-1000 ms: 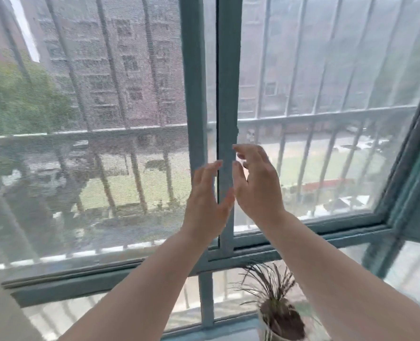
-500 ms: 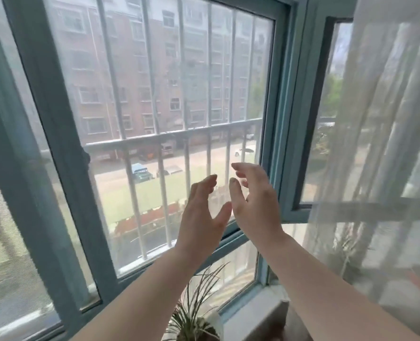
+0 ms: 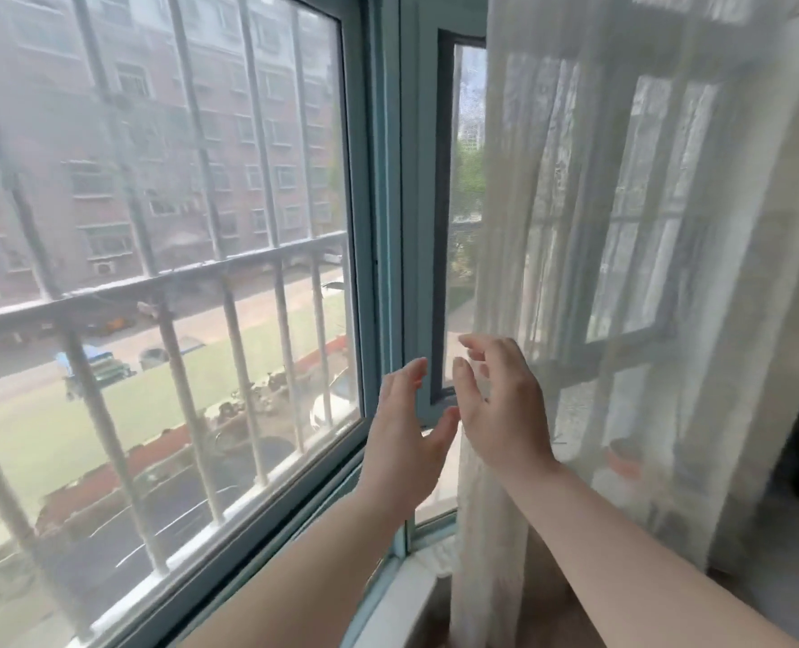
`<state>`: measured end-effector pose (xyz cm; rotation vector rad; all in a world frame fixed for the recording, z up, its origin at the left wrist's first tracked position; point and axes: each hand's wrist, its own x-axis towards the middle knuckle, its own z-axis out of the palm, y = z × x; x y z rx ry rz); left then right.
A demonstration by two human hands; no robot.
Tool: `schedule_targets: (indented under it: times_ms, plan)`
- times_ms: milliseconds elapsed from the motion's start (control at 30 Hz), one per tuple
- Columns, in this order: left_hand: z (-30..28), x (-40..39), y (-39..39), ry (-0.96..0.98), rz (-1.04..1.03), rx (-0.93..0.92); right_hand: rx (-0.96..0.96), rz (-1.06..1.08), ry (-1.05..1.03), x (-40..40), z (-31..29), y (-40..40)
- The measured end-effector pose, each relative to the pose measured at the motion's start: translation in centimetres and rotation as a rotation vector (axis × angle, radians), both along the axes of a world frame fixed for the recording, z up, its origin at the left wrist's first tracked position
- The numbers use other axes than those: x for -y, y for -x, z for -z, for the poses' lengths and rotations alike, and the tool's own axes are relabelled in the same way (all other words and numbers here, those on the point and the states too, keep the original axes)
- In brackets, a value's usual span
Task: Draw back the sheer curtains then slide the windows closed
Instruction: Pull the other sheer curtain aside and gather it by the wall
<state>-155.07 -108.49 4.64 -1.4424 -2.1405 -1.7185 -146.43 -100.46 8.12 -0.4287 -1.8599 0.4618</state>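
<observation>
The step looks like drawing back the sheer curtain [image 3: 622,273], which hangs on the right over the side window [image 3: 465,180]; next, a hand must reach its near edge and pull it aside; the left hand [image 3: 404,432] and right hand [image 3: 505,404] are raised side by side, fingers spread, holding nothing, just left of the curtain

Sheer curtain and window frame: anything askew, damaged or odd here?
Nothing looks damaged or askew. The sheer curtain hangs in folds over the side window, only partly drawn back. Left hand and right hand hover open and empty by the teal frame.
</observation>
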Motion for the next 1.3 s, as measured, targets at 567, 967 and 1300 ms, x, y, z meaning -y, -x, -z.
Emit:
schedule_targets:
  times_ms: [567,967,1300]
  plan:
    - [-2.1,-16.2,13.2,0.077,0.349,0.004,0.062,0.395,0.098,-12.6,-0.8,10.0]
    - [-3.8,-26.4,15.2,0.114,0.462,0.128,0.137,0.493,0.284,-21.3,-2.4,12.1]
    - [-4.0,-36.2,14.7,0.194,0.389,0.237,0.135,0.403,0.314,-30.4,-3.3,11.6]
